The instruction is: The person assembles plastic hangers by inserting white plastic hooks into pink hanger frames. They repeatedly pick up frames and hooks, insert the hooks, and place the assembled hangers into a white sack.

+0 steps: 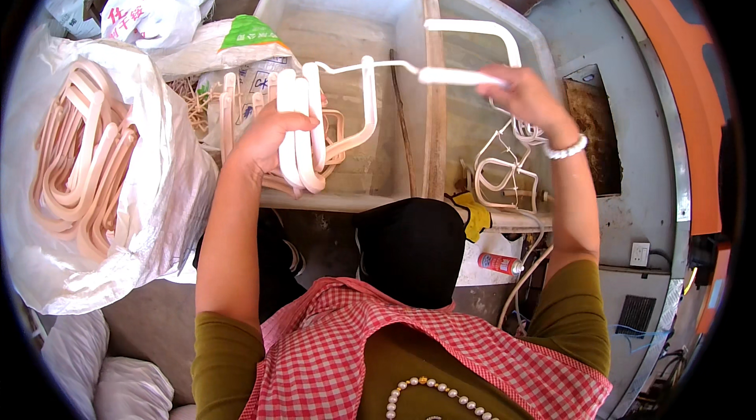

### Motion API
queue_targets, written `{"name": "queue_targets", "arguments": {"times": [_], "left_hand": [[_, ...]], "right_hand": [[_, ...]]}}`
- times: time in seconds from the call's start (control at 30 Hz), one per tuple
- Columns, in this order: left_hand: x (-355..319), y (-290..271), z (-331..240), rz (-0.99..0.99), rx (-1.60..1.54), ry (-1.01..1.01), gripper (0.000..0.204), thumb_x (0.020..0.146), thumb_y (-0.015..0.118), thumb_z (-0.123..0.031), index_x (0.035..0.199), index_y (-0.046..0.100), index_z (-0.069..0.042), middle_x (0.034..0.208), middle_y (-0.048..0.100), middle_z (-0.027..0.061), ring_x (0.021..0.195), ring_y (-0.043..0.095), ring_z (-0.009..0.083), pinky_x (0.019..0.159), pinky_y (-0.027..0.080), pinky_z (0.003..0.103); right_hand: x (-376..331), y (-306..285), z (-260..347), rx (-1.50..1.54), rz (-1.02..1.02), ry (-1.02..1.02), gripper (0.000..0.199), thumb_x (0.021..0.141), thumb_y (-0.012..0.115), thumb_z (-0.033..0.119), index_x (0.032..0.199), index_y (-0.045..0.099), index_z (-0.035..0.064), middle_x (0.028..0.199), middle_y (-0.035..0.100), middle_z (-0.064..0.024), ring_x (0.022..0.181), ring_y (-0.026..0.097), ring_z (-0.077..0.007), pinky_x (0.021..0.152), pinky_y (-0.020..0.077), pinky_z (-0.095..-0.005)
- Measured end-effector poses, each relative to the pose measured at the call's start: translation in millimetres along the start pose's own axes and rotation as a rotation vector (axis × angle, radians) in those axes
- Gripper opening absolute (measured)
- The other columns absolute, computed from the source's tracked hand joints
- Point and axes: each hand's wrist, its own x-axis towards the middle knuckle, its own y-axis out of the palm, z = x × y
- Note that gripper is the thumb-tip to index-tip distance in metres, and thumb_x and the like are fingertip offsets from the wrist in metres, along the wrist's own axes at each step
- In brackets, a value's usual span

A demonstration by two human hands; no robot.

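Observation:
My left hand (pixel 268 136) is closed around a bundle of smooth, pale bent tubes (pixel 287 140) with rounded curves, held over the near left part of a white tub (pixel 272 6). To the right, my right hand (pixel 524 97) pinches the end of a white sleeved rod (pixel 453 76). A thin, wavy white length runs left from this rod to the top of the bundle; whether they are joined, I cannot tell. One bent arm (pixel 366 109) of the held pieces reaches right over the tub. More pale tubes (pixel 228 113) stand behind my left hand.
A large white sack (pixel 177 176) full of pale bent tubes stands at the left. A second basin (pixel 539 34) adjoins the tub, with white bent frames (pixel 504 176) inside. A stick (pixel 402 128) leans in the tub. A yellow-black glove (pixel 475 219) and red can (pixel 500 264) lie nearby.

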Motion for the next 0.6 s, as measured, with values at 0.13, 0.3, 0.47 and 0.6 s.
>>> {"name": "queue_targets", "arguments": {"times": [0.13,0.3,0.47,0.6], "left_hand": [[4.3,-1.4,7.7,-0.013,-0.125,0.034,0.035,0.080,0.066,-0.007,0.113,0.055,-0.001,0.085,0.063,0.0093,0.075,0.068,0.0235,0.068,0.058,0.036],[15.9,15.3,13.5,0.065,-0.126,0.001,0.025,0.080,0.067,-0.008,0.102,0.057,0.000,0.083,0.061,0.0088,0.070,0.064,0.0193,0.060,0.055,0.034],[25.3,24.1,19.5,0.028,-0.151,0.007,0.025,0.080,0.068,-0.008,0.101,0.057,-0.001,0.083,0.060,0.0069,0.072,0.062,0.0174,0.061,0.053,0.031],[22.0,20.5,20.8,-0.056,-0.086,0.037,0.023,0.080,0.067,-0.007,0.100,0.058,-0.001,0.085,0.061,0.0066,0.074,0.061,0.0169,0.062,0.051,0.032]], "right_hand": [[20.5,73.3,24.8,-0.500,-0.068,0.138,0.020,0.091,0.055,0.025,0.105,0.060,0.0120,0.080,0.067,-0.0144,0.069,0.064,-0.0342,0.060,0.0508,-0.0448],[62.6,102.8,11.3,-0.348,-0.467,0.344,0.019,0.090,0.055,0.026,0.102,0.062,0.0144,0.077,0.066,-0.0143,0.073,0.064,-0.0360,0.063,0.0499,-0.0474],[94.8,144.6,13.6,-0.012,-0.576,0.514,0.019,0.087,0.059,0.029,0.097,0.065,0.0137,0.077,0.066,-0.0165,0.077,0.063,-0.0376,0.069,0.0488,-0.0484],[93.8,152.6,16.2,-0.113,-0.588,0.428,0.018,0.087,0.059,0.024,0.100,0.064,0.0134,0.078,0.066,-0.0151,0.076,0.063,-0.0361,0.068,0.0488,-0.0463]]}}
